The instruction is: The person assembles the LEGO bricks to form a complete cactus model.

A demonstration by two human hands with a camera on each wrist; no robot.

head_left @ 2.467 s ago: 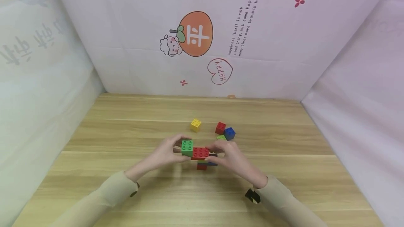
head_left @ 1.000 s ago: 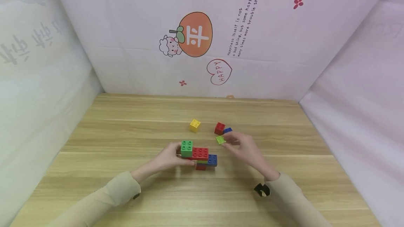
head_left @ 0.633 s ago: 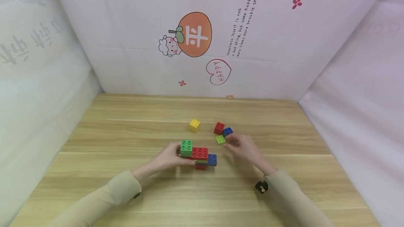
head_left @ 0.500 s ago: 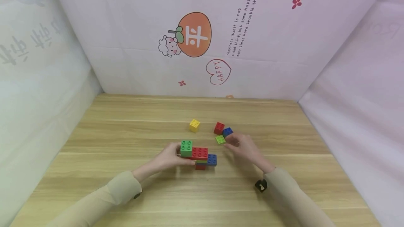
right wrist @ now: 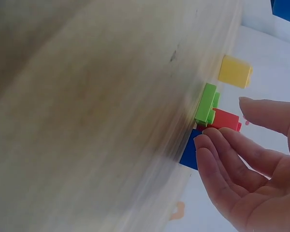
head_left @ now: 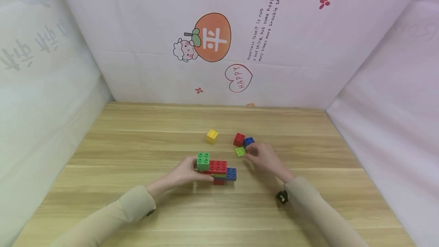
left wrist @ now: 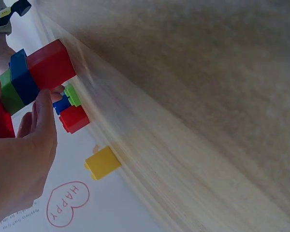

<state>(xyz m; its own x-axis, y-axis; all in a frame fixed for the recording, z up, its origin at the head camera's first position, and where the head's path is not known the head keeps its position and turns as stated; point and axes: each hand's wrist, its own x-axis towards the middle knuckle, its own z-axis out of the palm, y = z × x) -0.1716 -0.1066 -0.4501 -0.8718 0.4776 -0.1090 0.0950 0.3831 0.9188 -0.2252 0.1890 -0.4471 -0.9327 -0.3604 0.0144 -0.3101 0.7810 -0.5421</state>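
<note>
My left hand (head_left: pixel 186 172) grips a built stack of toy building bricks from its left side. On top of it sits a bright green brick (head_left: pixel 203 161), beside a longer red brick (head_left: pixel 218 166); a blue brick (head_left: pixel 231 173) juts out to the right lower down, above a red bottom brick (left wrist: pixel 52 65). My right hand (head_left: pixel 265 158) is beside a thin lime brick (head_left: pixel 240 151), fingertips right at its edge. In the right wrist view, thumb and fingers are spread apart with nothing between them. The fingers partly cover a loose blue brick (right wrist: pixel 189 150).
Behind the lime brick a small red brick (head_left: pixel 239 139) stands against the loose blue one. A yellow brick (head_left: pixel 212 136) lies farther left. White printed cloth (head_left: pixel 154 75) walls the wooden table (head_left: pixel 144 125) at the back and both sides.
My right hand has let go of the stack and moved right and away to the loose bricks, then shifted slightly there. The left hand still holds the stack in place.
</note>
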